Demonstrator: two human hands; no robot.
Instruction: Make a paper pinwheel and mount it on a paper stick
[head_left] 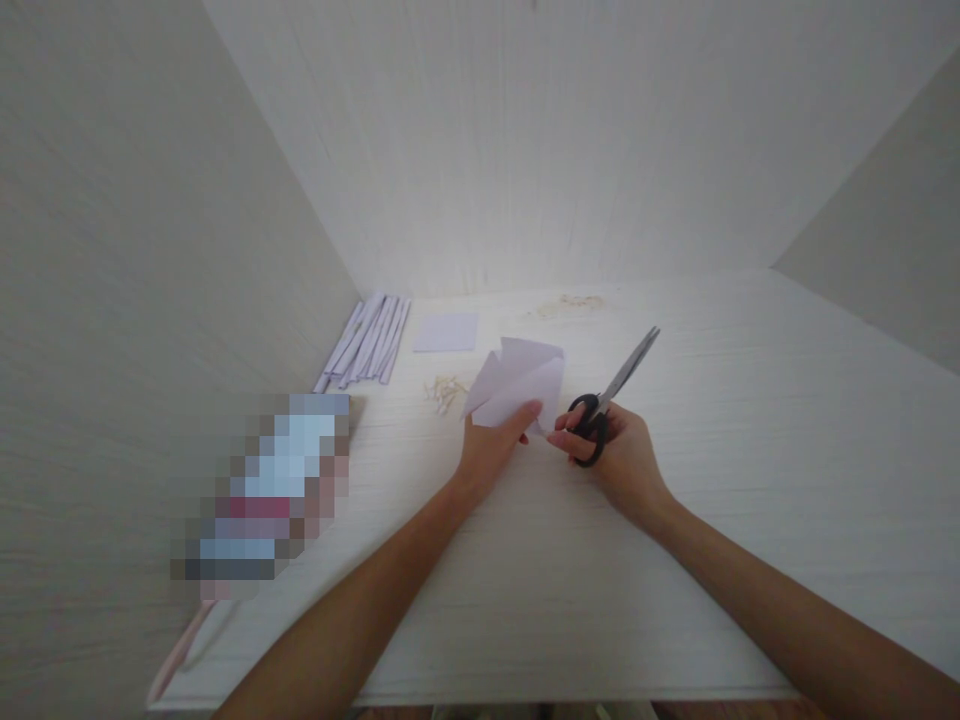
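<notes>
My left hand point(495, 440) grips a folded piece of white paper point(521, 380), thumb on top, with the flaps standing up a little. Black-handled scissors point(630, 362) are in my right hand point(619, 455), blades pointing up and to the right, closed or nearly so. The right thumb and fingertips also come close to the paper's lower right corner; whether they pinch it I cannot tell. Just left of the paper lies a small heap of cotton swabs or similar thin sticks point(446, 392), partly hidden behind it.
Several rolled paper tubes point(367, 340) lie by the left wall. A flat paper square point(445, 332) sits at the back. Thin light scraps point(577, 303) are near the back wall. A pixelated object point(277, 490) with a pink cord point(180, 650) stands left. Walls enclose the white table point(750, 430).
</notes>
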